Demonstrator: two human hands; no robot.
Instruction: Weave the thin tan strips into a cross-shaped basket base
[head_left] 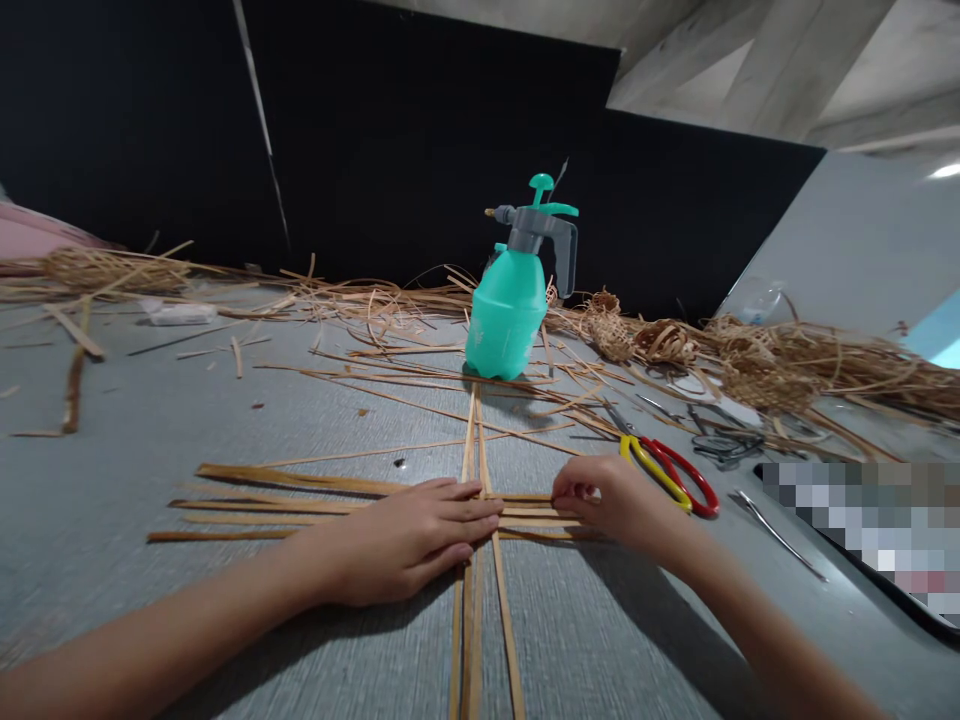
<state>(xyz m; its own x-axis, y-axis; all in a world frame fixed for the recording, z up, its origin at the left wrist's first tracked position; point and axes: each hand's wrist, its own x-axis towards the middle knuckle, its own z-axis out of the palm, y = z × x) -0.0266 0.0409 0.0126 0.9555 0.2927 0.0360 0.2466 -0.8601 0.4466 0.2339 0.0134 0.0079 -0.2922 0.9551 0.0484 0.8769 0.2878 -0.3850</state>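
Flat rattan strips [285,480] laid crosswise on the grey desk [150,600], few crossings made; left hand [409,540] flat and open on them, right fingers [577,485] curled, perhaps pinching one.

The left hand [401,540] and right hand [622,505] are bare and slim, with smooth skin and no visible markings. The fingertips [472,505] end in short nails. Behind the fingers, each hand tapers to a narrow wrist, then runs into a long, slender, bare left forearm [150,660] or right forearm [780,640], both uncovered up to the picture's lower edge.
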